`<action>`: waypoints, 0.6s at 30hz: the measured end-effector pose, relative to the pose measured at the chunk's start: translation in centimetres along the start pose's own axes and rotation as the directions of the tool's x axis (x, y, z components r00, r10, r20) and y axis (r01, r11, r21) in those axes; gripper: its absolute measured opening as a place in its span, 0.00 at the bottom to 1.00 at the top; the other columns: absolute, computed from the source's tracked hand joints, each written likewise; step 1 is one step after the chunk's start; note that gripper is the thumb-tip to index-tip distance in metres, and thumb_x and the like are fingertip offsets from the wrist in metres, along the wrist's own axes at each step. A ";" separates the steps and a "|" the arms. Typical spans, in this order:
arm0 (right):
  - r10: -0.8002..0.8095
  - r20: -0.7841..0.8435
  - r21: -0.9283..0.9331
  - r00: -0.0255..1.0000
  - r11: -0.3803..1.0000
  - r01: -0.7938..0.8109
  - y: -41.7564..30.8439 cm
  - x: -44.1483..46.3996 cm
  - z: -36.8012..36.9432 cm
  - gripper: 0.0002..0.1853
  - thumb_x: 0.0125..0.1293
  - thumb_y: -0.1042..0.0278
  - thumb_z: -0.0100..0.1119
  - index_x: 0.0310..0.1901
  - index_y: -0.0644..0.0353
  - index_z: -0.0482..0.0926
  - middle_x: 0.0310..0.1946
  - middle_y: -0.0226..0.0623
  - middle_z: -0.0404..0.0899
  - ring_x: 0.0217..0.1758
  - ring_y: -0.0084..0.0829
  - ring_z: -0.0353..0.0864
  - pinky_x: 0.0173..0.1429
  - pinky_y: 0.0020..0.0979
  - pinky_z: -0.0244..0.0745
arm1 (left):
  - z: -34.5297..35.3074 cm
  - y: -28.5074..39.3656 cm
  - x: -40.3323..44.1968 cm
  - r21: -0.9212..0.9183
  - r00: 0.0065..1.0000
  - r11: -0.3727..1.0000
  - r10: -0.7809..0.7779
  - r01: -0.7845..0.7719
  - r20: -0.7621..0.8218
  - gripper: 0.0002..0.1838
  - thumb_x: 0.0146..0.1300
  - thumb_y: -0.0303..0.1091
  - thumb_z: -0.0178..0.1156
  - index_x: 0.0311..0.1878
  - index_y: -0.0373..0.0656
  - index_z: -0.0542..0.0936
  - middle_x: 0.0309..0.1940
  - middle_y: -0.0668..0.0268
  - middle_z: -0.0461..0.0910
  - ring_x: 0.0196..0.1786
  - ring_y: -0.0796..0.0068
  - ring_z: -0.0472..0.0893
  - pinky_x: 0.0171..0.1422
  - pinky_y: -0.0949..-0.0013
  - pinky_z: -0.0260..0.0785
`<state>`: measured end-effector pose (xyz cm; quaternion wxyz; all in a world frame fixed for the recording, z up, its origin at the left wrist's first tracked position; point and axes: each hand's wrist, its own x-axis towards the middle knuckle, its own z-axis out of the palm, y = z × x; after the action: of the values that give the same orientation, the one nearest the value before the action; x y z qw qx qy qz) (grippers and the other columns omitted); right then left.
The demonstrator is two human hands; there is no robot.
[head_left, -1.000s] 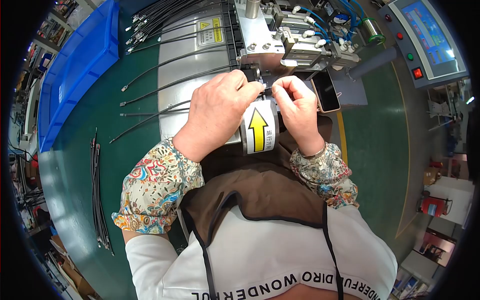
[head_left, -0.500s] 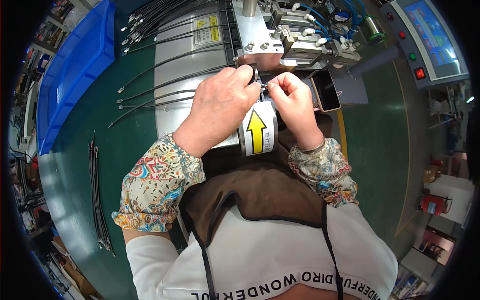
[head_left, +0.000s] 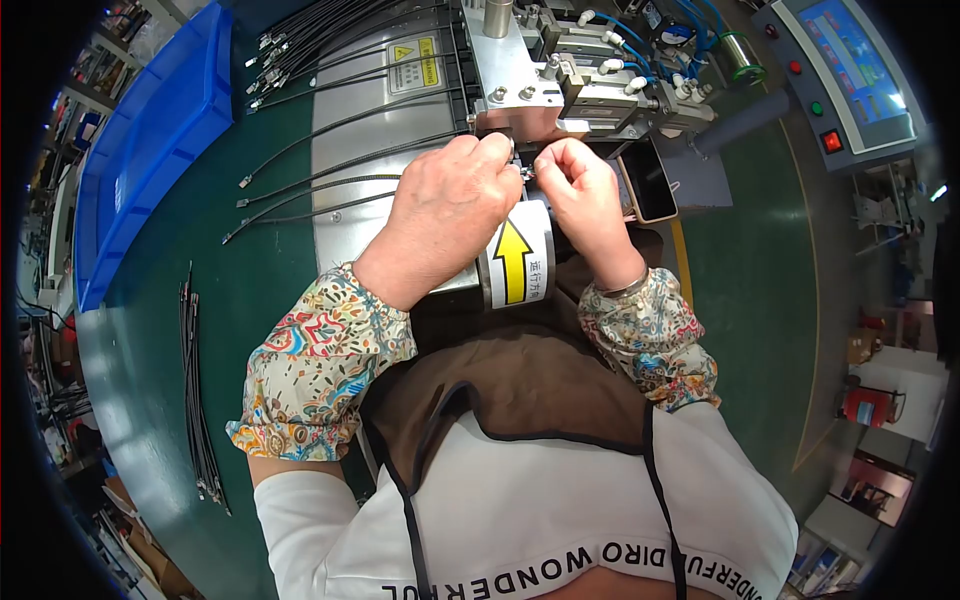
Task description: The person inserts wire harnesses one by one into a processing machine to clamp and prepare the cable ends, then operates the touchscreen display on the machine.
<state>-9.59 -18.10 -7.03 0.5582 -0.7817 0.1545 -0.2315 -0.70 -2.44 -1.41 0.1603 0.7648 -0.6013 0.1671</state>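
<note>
My left hand [head_left: 446,212] is closed in a pinch at the machine's front, its fingertips on the end of a black cable [head_left: 365,206] that runs out to the left. Close on its right, my right hand [head_left: 582,196] pinches something too small to make out. Just below the fingertips is a curved plate with a yellow arrow [head_left: 515,262]. Several more black cables [head_left: 350,128] lie side by side across the metal cover [head_left: 345,240], their connector ends pointing left. The metal block [head_left: 515,95] of the machine stands just beyond my hands.
A blue tray [head_left: 150,160] lies at the upper left. A bundle of black cables [head_left: 191,390] rests on the green table [head_left: 130,340]. Right of my hands is a dark open-topped box [head_left: 650,180]. A control panel [head_left: 850,75] stands at the upper right, near a solder spool [head_left: 742,58].
The fingertips of my right hand have drawn slightly apart from my left. The nearest cables on the cover have shifted a little. The view has also moved slightly.
</note>
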 end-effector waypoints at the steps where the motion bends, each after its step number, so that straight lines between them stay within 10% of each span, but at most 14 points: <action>1: 0.094 0.035 0.130 0.995 0.987 -0.098 0.6 0.1 0.0 0.07 0.68 0.69 0.58 0.34 0.64 0.78 0.24 0.35 0.79 0.26 0.22 0.76 0.32 0.28 0.72 | 0.0 0.0 0.0 -0.002 1.000 1.000 0.001 -0.001 -0.004 0.04 0.58 0.31 0.61 0.33 0.44 0.82 0.29 0.67 0.72 0.36 0.69 0.78 0.33 0.65 0.72; 6: -0.002 0.047 -0.068 0.999 0.998 0.005 -0.2 -0.6 0.1 0.12 0.72 0.65 0.54 0.34 0.65 0.75 0.23 0.31 0.74 0.28 0.20 0.71 0.34 0.29 0.70 | -0.1 0.0 0.0 0.005 1.000 1.000 0.003 -0.003 0.002 0.04 0.58 0.31 0.61 0.34 0.44 0.82 0.29 0.66 0.72 0.35 0.69 0.78 0.33 0.64 0.72; 18: 0.053 0.002 0.131 0.999 0.990 -0.052 0.7 -0.6 0.6 0.10 0.72 0.68 0.53 0.34 0.65 0.74 0.23 0.32 0.74 0.26 0.22 0.71 0.33 0.29 0.70 | 0.3 -3.9 -2.8 -0.075 0.992 0.997 -0.020 0.011 -0.124 0.01 0.57 0.28 0.62 0.33 0.45 0.81 0.28 0.67 0.73 0.34 0.67 0.79 0.33 0.63 0.72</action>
<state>-9.75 -17.59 -7.95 0.6140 -0.7388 0.1600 -0.2271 2.47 0.76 -3.15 0.2272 0.7511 -0.5898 0.1910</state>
